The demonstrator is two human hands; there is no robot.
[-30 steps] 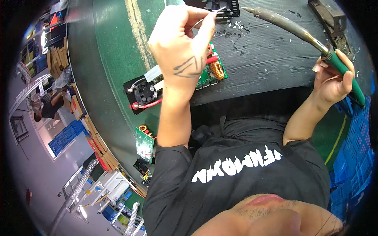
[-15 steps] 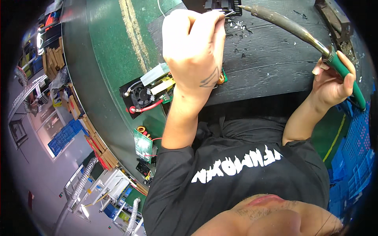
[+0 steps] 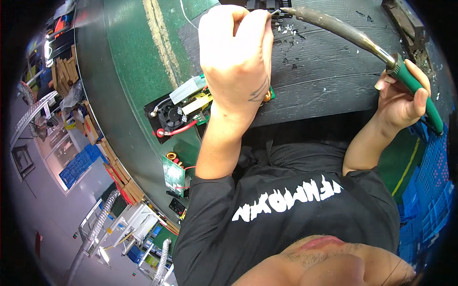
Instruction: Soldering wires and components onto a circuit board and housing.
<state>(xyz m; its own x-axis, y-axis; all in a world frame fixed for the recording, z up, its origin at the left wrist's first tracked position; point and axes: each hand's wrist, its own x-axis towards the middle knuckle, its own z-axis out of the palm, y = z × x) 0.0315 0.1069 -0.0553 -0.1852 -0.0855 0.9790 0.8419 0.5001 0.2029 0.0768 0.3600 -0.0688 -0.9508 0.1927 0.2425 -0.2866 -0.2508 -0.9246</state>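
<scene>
My right hand [image 3: 403, 97] is closed round the green handle of a soldering iron [image 3: 341, 33], which slants up and left across the bench. Between the pinched fingertips of my left hand [image 3: 236, 62] a thin strand of solder wire [image 3: 275, 12] pokes out. The iron's tip is at or very near the wire's end; contact cannot be made out. Just beyond lies a black finned part [image 3: 262, 5], partly cut off by the upper edge and partly behind my left fingers. A pale thin strand [image 3: 187, 17] runs toward the left hand's far side.
A circuit assembly with a black fan [image 3: 171, 116] and red lead lies left of my left wrist. A green circuit board [image 3: 173, 175] is nearer me. Solder scraps [image 3: 288, 29] dot the black work board [image 3: 324, 71]. A dark metal stand [image 3: 405, 24] is at far right, blue crates [image 3: 429, 190] below.
The iron's tip has shifted slightly left and nearer, to the wire's end. My left hand has turned a little, and the pale strand beside it has swung left.
</scene>
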